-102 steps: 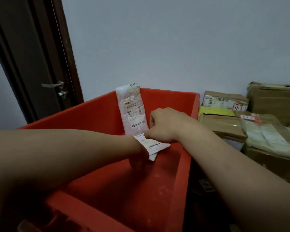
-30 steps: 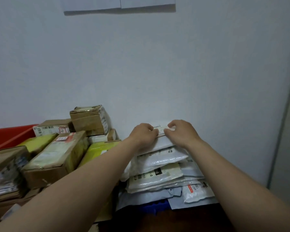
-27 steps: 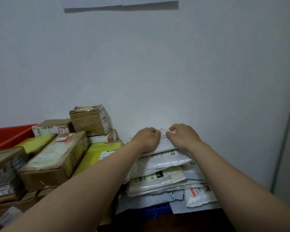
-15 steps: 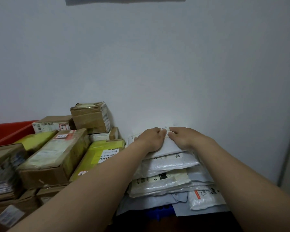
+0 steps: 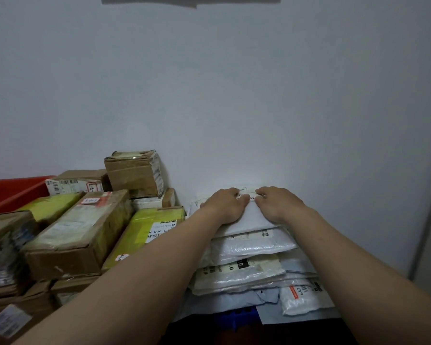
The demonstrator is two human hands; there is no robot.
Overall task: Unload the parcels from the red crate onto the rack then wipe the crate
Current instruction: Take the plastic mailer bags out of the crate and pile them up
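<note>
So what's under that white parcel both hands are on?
Under the white parcel: more white mailer bags stacked, grey ones below, something blue at the bottom. What carries the pile is covered.

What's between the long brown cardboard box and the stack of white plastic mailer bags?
A yellow-wrapped box with a white barcode label lies between the long brown cardboard box and the stack of white mailer bags, seen in the head view.
</note>
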